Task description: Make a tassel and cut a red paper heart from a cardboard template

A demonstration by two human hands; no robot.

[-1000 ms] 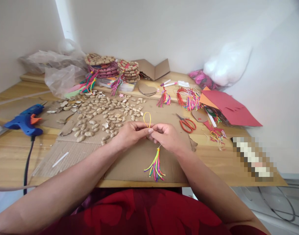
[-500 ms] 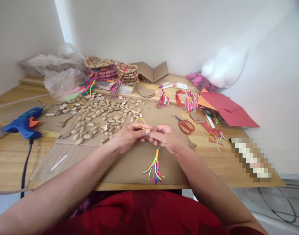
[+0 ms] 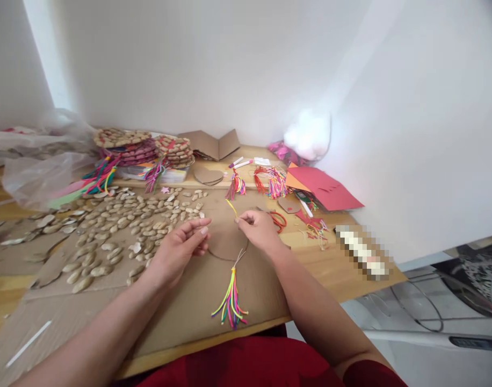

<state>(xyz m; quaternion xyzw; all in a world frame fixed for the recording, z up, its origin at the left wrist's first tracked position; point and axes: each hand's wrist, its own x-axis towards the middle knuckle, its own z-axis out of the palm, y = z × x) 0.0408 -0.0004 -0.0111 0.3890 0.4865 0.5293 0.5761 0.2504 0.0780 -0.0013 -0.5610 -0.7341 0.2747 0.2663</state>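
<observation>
Lying on the cardboard sheet at the left, many peanuts spread over the worktop. To their right the left hand curls loosely, index finger and thumb apart, nothing visible between them; whether it touches the brown piece beside it, I cannot tell. The yellow cord sits above that piece, pinched at its near end by the right hand, and its long axis runs far and slightly left. Just nearer lies the tassel, knot at the far end, strands fanning towards the near edge. The scissors are partly hidden beyond the right hand. The step looks like handling the cord over the brown piece; any further move seems to call for a light fingertip pinch and some slack by the tassel.
</observation>
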